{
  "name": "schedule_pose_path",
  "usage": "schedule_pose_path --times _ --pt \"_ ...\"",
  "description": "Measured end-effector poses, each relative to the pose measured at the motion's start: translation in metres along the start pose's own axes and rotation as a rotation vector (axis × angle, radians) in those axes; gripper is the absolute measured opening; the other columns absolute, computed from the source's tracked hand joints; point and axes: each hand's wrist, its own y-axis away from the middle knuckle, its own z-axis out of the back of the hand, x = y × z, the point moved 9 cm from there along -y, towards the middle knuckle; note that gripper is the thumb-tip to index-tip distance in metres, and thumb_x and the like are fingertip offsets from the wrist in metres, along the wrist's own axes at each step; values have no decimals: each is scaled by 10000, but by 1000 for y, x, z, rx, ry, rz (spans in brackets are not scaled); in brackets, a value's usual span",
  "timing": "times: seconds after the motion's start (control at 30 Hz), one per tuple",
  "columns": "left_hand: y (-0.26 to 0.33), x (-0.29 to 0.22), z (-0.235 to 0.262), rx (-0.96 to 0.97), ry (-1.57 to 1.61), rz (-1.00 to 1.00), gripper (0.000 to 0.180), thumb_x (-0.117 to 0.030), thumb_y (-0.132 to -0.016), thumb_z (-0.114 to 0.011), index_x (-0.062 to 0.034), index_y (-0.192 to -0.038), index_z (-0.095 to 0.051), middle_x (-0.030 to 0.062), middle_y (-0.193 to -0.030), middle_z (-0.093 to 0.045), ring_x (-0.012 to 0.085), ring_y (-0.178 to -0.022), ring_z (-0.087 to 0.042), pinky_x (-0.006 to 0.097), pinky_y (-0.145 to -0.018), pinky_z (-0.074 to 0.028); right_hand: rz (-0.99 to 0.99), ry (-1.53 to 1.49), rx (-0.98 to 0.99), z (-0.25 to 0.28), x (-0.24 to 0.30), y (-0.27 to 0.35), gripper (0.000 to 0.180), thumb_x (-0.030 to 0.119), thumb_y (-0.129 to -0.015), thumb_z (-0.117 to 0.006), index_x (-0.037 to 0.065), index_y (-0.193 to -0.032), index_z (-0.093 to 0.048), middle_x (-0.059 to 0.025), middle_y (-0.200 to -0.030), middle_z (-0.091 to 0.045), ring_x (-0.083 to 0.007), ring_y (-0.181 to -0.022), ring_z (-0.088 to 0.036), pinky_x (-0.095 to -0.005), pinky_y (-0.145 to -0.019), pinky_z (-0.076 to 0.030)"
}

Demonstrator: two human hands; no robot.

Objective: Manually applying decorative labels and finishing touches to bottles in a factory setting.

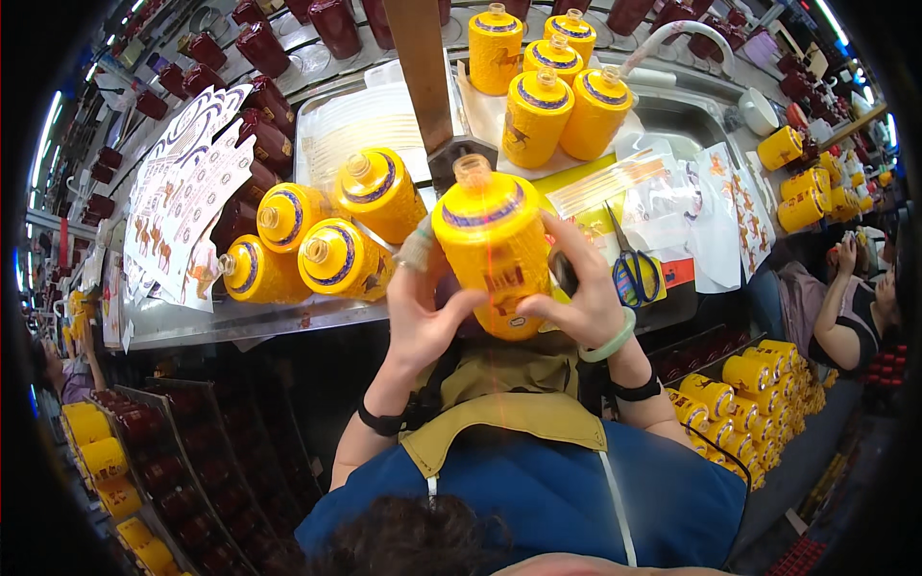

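Both hands — left hand (423, 312) and right hand (576, 302) — have their fingers wrapped around the yellow ceramic bottle with a blue neck band (492, 245), held upright above the steel bench (192, 322) edge; pressing a decal smooth seems the step, calling for steady thumbs.

white decal sheets (178, 206) left of bottles, more sheets (715, 206) right

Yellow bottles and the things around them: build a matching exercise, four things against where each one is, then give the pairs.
Things:
1. yellow bottle
2. scissors
3. decal sheets
4. dark red bottles

Places:
A. far back on the bench
B. between both hands
C. right of the held bottle, on papers
D. left side of the bench

Pairs: 1-B, 2-C, 3-D, 4-A
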Motion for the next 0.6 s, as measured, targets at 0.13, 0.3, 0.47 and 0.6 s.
schedule_pose_path --times 0.13,0.3,0.47,0.6 --pt "4 53 9 -111 103 287 588 -22 -963 -622 44 -1484 -357 136 -1444 -502 209 -1343 -488 368 -1127 -389 -181 31 48 -16 -27 -4 788 429 -892 -724 -67 -1434 -441 -285 -1306 -595 -392 -1214 -593 -416 -1022 -458" --pt "0 79 21 -151 119 348 511 -112 -1011 -592 66 -1451 -403 134 -1386 -551 185 -1280 -534 331 -1089 -415 -345 32 71 -28 -47 -7 731 466 -927 -662 -69 -1393 -486 -290 -1167 -661 -397 -1098 -656 -408 -937 -501" --pt "-11 102 37 -181 64 424 390 -204 -1052 -544 70 -1327 -514 95 -1225 -625 118 -1095 -589 271 -952 -468 -350 7 26 -30 -59 -21 677 464 -945 -637 -51 -1369 -522 -269 -1099 -678 -392 -1047 -659 -410 -915 -499" --pt "-14 109 41 -260 112 420 288 -247 -1067 -517 21 -1144 -588 22 -1029 -655 62 -862 -579 226 -758 -467 -367 -6 12 -31 -78 -23 646 464 -974 -599 -48 -1365 -541 -239 -1033 -690 -354 -961 -670 -389 -873 -502"
